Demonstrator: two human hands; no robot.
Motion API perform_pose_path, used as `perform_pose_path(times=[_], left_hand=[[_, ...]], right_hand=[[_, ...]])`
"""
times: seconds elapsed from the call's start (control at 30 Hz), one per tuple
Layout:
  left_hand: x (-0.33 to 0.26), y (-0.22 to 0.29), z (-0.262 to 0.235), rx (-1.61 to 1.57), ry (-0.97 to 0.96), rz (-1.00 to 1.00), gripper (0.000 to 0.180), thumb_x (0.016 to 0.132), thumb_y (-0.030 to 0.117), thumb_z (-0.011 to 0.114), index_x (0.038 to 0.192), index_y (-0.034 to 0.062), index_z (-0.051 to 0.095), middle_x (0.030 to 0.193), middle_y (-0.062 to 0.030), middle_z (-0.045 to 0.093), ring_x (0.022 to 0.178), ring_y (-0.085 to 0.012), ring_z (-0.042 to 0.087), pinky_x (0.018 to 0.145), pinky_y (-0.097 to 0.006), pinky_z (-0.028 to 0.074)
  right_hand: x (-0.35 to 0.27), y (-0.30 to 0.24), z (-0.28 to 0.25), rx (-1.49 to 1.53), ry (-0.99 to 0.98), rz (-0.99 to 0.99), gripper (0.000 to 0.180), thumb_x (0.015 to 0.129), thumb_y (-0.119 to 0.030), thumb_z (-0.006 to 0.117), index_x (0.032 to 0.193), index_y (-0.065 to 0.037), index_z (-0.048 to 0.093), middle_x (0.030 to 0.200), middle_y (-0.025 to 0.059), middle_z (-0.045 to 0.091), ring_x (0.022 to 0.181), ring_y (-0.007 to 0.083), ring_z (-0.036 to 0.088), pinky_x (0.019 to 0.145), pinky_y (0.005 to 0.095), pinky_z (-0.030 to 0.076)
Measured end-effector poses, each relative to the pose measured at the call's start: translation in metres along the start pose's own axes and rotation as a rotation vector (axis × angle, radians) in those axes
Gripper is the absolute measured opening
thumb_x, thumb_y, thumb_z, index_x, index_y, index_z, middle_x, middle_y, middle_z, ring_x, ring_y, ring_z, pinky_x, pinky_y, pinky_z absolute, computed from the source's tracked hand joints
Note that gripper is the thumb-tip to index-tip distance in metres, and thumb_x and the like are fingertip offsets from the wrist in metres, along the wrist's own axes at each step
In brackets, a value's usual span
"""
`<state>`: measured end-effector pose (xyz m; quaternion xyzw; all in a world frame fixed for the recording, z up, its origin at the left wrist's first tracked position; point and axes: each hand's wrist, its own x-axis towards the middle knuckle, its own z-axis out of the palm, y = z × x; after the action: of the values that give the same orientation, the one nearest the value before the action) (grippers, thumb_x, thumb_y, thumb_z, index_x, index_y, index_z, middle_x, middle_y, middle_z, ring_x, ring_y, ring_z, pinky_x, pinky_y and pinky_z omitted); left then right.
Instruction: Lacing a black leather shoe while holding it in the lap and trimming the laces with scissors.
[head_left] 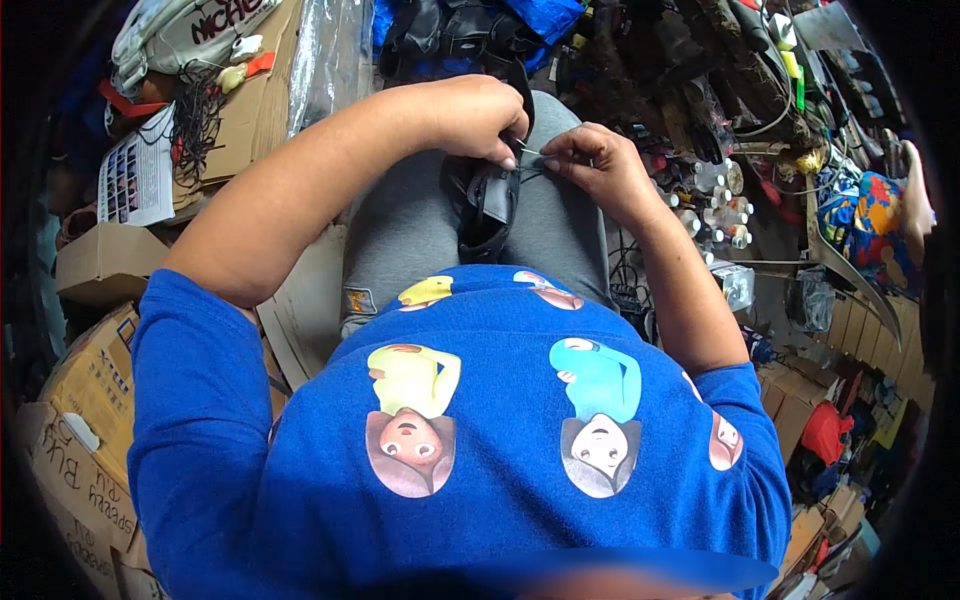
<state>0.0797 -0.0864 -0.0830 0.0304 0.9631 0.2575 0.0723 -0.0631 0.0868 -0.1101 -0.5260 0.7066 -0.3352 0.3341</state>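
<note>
A black item with a grey inner panel (pixel 490 202), shaped like a shoe, lies lengthwise between my thighs. My left hand (pixel 478 118) is closed at its far part, the fingers curled over the dark edge and the thumb pointing down towards the right hand. Just to the right, my right hand (pixel 603 168) pinches a thin, pale, needle-like piece (pixel 530 150) between thumb and fingertips. That piece spans the small gap between both hands. A dark thread-like line shows below it. My left fingers hide part of the black item.
Grey trousers (pixel 400 220) cover my lap. Flattened cardboard (pixel 262 105) and a small box (pixel 105 262) stand at left. Beyond my knees sits a black bag (pixel 440 35). Several small bottles (pixel 715 205) stand at right, near a curved blade-like strip (pixel 860 275).
</note>
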Motion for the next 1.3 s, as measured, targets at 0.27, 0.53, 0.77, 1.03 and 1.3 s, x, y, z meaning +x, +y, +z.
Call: perform_pose_path(times=[0.27,0.53,0.77,1.03,1.3], left_hand=[[0.002,-0.018,0.013,-0.416,-0.109,-0.189,0.019,0.075,0.015,0.070,0.081,-0.0014,0.062,0.084,-0.0093,0.052,0.085,-0.0236,0.054,0.077,-0.033,0.043],[-0.008,-0.029,0.030,-0.705,0.072,-0.163,0.017,0.075,0.015,0.068,0.077,-0.0006,0.060,0.082,-0.0039,0.049,0.085,-0.0162,0.050,0.078,-0.028,0.038],[-0.012,-0.030,0.031,-0.822,0.133,-0.114,0.017,0.075,0.015,0.068,0.077,-0.0002,0.060,0.081,-0.0027,0.049,0.081,-0.0143,0.049,0.076,-0.027,0.038],[-0.013,-0.032,0.031,-0.792,0.129,-0.083,0.016,0.076,0.016,0.067,0.080,0.0001,0.063,0.081,-0.0036,0.052,0.082,-0.0148,0.050,0.077,-0.027,0.038],[-0.008,-0.035,0.018,-0.671,-0.094,-0.036,0.023,0.079,0.013,0.064,0.099,0.0034,0.069,0.081,-0.0036,0.053,0.082,-0.0158,0.051,0.078,-0.028,0.040]], right_hand=[[0.003,-0.003,0.000,-0.034,-0.027,-0.055,0.018,0.074,-0.001,0.070,0.089,-0.010,0.070,0.082,0.0026,0.058,0.075,0.0111,0.058,0.068,0.0253,0.048],[0.006,0.000,0.001,-0.064,-0.032,-0.086,0.020,0.071,0.001,0.069,0.088,-0.010,0.070,0.082,0.0048,0.059,0.076,0.0150,0.061,0.068,0.0278,0.049],[0.009,0.008,0.011,-0.115,0.073,-0.228,0.019,0.067,-0.003,0.072,0.082,-0.013,0.071,0.076,0.0021,0.062,0.072,0.0176,0.058,0.068,0.0306,0.045],[-0.001,0.007,0.026,-0.245,0.159,-0.324,0.016,0.068,-0.010,0.070,0.082,-0.019,0.068,0.076,-0.0029,0.062,0.077,0.0180,0.055,0.080,0.0351,0.035],[-0.013,-0.001,0.024,-0.431,0.205,-0.403,0.018,0.071,-0.013,0.069,0.087,-0.020,0.067,0.076,-0.0020,0.059,0.076,0.0181,0.056,0.080,0.0354,0.035]])
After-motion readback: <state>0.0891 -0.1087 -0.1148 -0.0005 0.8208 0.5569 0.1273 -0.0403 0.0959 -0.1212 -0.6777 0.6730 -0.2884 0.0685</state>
